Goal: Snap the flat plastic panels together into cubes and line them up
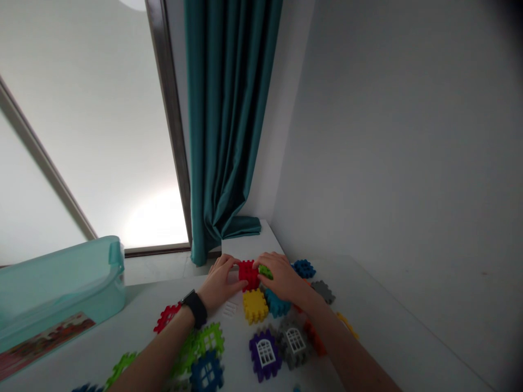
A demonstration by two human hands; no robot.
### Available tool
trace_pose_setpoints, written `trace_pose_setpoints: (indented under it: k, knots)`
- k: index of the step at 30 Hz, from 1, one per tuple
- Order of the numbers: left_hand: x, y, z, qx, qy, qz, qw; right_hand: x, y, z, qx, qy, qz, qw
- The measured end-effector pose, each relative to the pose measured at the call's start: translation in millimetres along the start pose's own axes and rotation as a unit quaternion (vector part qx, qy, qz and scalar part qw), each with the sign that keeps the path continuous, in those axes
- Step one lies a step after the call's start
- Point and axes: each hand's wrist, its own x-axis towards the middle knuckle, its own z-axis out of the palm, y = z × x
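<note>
Gripping: red waffle block (248, 274) is clasped by left fingers (229, 262), green block (265, 270) by right fingers (273, 261) | yellow block (255, 306), blue block (278, 306) seated just beneath fingers | purple window block (265, 354), gray window block (293, 342) lying unjoined short of fingers on worktop (388, 326)

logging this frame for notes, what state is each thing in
left hand, gripping red block
right hand, closed over green block
red block, upright between both hands
yellow block, unheld
purple window block, lying flat, unheld
curtain, bunched to one side
</note>
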Motion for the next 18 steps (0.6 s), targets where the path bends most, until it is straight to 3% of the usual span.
trace_pose_setpoints:
  k: [18]
  knots:
    - [2.8, -1.9, -8.6, 0.024, -0.021, -0.016, 0.999, -2.5, -3.5, -6.8, 0.012, 0.004, 0.005, 1.000]
